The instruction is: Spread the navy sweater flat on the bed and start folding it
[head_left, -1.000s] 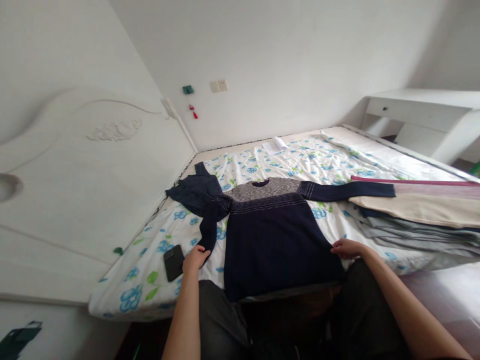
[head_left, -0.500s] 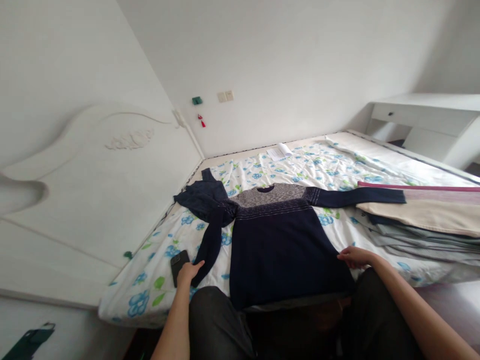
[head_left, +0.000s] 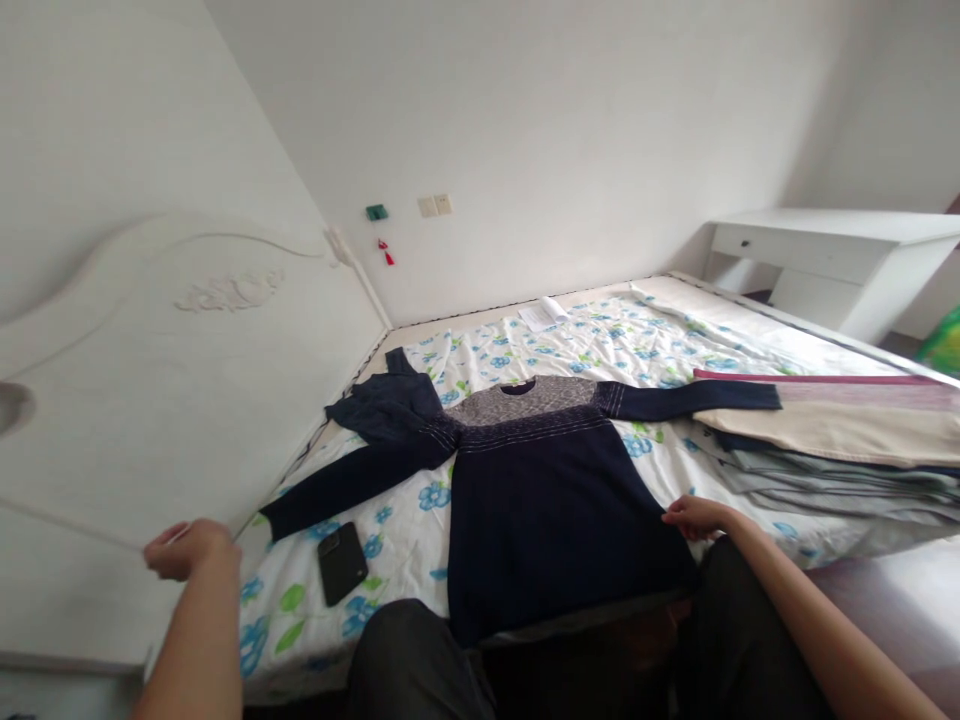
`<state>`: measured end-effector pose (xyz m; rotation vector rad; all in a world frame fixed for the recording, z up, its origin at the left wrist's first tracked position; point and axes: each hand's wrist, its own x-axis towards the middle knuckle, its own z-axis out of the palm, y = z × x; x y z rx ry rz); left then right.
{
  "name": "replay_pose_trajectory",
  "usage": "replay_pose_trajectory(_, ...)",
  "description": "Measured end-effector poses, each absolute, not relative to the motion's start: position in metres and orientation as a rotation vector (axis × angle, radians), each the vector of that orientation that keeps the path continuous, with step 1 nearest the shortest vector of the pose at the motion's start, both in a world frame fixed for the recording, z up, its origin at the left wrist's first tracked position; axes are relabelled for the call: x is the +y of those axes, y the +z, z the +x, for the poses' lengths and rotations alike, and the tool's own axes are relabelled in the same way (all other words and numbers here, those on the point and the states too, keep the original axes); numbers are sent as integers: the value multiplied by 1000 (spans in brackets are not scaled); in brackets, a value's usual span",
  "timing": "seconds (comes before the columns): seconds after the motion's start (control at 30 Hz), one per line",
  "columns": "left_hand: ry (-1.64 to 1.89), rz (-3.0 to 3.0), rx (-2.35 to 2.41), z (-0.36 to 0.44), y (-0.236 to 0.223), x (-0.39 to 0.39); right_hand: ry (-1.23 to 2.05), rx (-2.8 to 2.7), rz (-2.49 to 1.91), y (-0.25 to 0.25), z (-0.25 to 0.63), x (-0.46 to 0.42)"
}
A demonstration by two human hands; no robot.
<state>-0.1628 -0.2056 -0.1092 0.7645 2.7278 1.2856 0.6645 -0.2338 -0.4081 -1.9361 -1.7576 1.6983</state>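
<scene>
Left hand (head_left: 191, 550) out past the edge of the mattress, fingers loosely curled, any pinched item impossible to make out, near the cuff of a navy sweater (head_left: 555, 510). Right hand (head_left: 697, 517) at the sweater's side edge, half open, fingertips (head_left: 671, 513) resting on the knit with no visible grip. Just below, dark trousers (head_left: 412, 665) over the knees, the sweater's hem close by at the near side of the bed. Sweater lying flat, grey marled yoke at the far end, one sleeve angled toward the left hand, the other straight out onto a folded stack of fabrics (head_left: 832, 440) in grey, cream and pink. Black smartphone (head_left: 342, 563) on the floral bedsheet (head_left: 622, 340), just below the angled sleeve. Bunched dark garment (head_left: 382, 405) by the sweater's shoulder. Farther off, a sheet of paper (head_left: 538, 317) near the bed's far edge, a carved white headboard (head_left: 225, 290) along the left, and a white desk (head_left: 825, 250) in the far corner.
</scene>
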Motion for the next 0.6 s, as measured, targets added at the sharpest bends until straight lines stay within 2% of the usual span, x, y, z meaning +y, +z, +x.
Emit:
replay_pose_trajectory(0.07, 1206, 704, 2518, -133, -126, -203, 1689, -1760, -1942, -408, 665, -233)
replay_pose_trajectory(0.17, 880, 874, 2110, -69, -182, -208, 1676, -1742, -1992, -404, 665, -234)
replay_pose_trajectory(0.27, 234, 925, 1777, -6, -251, -221, 1657, -1704, -2021, -397, 662, -234)
replay_pose_trajectory(0.37, 161, 991, 1650, 36, -299, -228, 1640, -1721, -2004, -388, 660, -234)
replay_pose_trajectory(0.6, -67, 1121, 1551, 37, -317, -223, 1795, -1622, -1896, -380, 676, -235)
